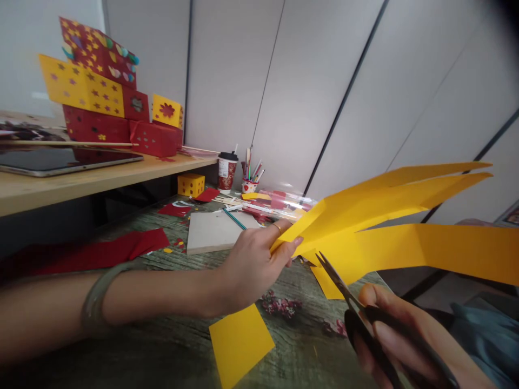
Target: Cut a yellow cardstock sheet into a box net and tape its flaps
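Where the yellow paper [365, 216] fans into long strips across the right of the frame, we see the left hand [251, 265] pinching its folded corner between thumb and fingers at centre. The right hand [405, 340], lower right, is closed through the handles of black scissors [338, 283], whose blades stand parted at the paper's lower edge. A yellow square [241, 343] lies on the bench [304, 351] below; red paper [101, 251] lies at left.

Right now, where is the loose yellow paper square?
In the head view, the yellow paper square lies flat on the table at bottom centre, just below the left hand and left of the scissors in the right hand.
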A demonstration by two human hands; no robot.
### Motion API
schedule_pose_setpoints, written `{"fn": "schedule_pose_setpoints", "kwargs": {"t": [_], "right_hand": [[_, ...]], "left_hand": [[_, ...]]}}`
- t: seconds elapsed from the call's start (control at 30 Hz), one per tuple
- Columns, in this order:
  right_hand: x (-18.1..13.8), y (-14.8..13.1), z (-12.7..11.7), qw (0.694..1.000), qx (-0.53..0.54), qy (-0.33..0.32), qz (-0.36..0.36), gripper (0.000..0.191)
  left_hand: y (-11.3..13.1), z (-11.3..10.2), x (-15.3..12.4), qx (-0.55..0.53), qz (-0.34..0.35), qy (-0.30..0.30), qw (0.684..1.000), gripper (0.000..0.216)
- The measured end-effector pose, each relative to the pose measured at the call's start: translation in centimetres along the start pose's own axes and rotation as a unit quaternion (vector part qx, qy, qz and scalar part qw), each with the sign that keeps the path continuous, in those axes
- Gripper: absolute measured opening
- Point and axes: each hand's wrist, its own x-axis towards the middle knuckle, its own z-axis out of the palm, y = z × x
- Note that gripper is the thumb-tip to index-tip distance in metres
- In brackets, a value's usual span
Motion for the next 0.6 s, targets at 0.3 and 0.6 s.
{"fn": "schedule_pose_setpoints", "kwargs": {"t": [0.3, 0.6], "right_hand": [[-0.25, 0.29, 0.01, 0.999, 0.029, -0.003, -0.029, 0.040], [-0.48, 0.41, -0.13, 0.999, 0.003, -0.011, -0.049, 0.044]], "left_hand": [[-0.25, 0.26, -0.84, -0.129, -0.112, -0.080, 0.982, 0.036], [0.24, 0.27, -1.06, -0.206, -0.121, -0.107, 0.965, 0.039]]}}
